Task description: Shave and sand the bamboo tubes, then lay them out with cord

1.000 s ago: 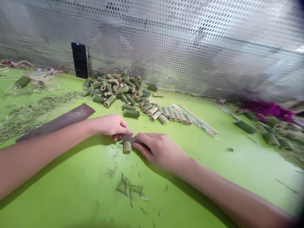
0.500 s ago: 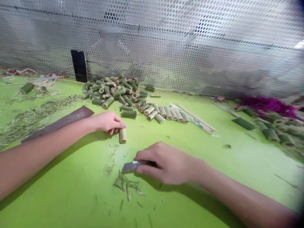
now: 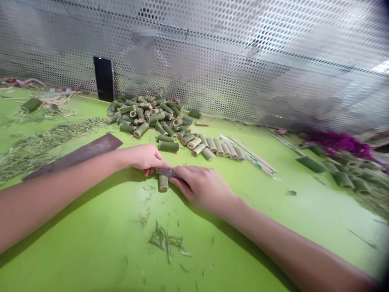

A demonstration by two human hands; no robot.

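A short peeled bamboo piece (image 3: 163,184) lies on the green table with one end toward me. My left hand (image 3: 145,159) is closed at its far end, fingertips pressed onto it. My right hand (image 3: 202,182) is wrapped around a small knife (image 3: 165,173), whose flat grey blade lies across the upper part of the bamboo piece, close to my left fingertips. Most of the knife's handle is hidden in my palm. Thin green shavings (image 3: 167,242) lie nearer to me. Beyond my hands, several peeled bamboo pieces (image 3: 226,148) line up side by side.
Behind is a heap of green bamboo pieces (image 3: 154,115). A phone (image 3: 104,79) leans on the perforated metal panel (image 3: 212,61). At left are a dark flat strip (image 3: 75,156) and shavings (image 3: 45,142); at right, thin sticks (image 3: 253,154), more bamboo (image 3: 343,178) and purple fibres (image 3: 340,144).
My right hand has carried the knife forward, away from the shavings and onto the bamboo piece. My left hand keeps its hold there. The whole view has shifted slightly.
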